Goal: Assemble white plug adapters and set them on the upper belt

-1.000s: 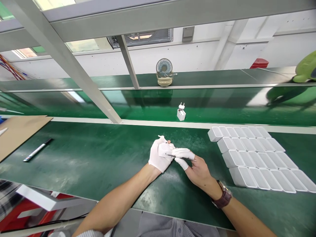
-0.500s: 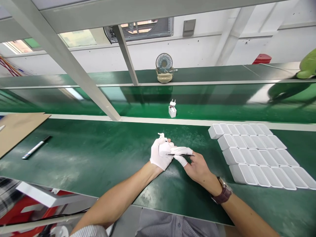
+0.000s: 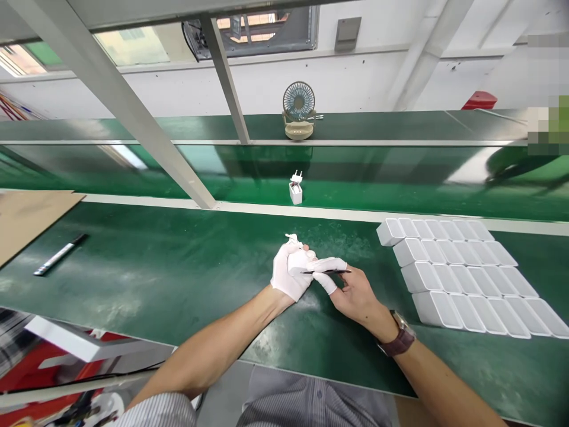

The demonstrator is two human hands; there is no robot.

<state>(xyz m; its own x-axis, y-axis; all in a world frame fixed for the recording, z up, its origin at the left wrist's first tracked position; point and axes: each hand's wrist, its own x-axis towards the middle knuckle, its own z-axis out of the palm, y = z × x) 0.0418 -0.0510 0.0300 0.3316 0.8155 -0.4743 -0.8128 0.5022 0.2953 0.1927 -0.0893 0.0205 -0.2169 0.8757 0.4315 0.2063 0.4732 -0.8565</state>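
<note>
My left hand point(image 3: 284, 279), in a white glove with bare fingertips, is closed around a small white plastic piece point(image 3: 297, 261). Its exact shape is partly hidden by the fingers. My right hand point(image 3: 351, 290) wears white covers on thumb and fingers and pinches slim black tweezers point(image 3: 331, 271). Their tip points left and meets the white piece, or lies just in front of it; I cannot tell which. Both hands are close together above the green bench point(image 3: 178, 261).
Rows of white open plastic housings point(image 3: 462, 276) stand at the right. A white plug housing with two pins point(image 3: 296, 191) sits on the green conveyor belt point(image 3: 377, 184). A marker point(image 3: 60, 255) and cardboard point(image 3: 31, 219) lie left. A small fan point(image 3: 299, 110) stands on the back ledge.
The plug housing on the belt has moved left. My view has tilted slightly down. Both hands keep nearly the same pose, the tweezers still against or near the white piece.
</note>
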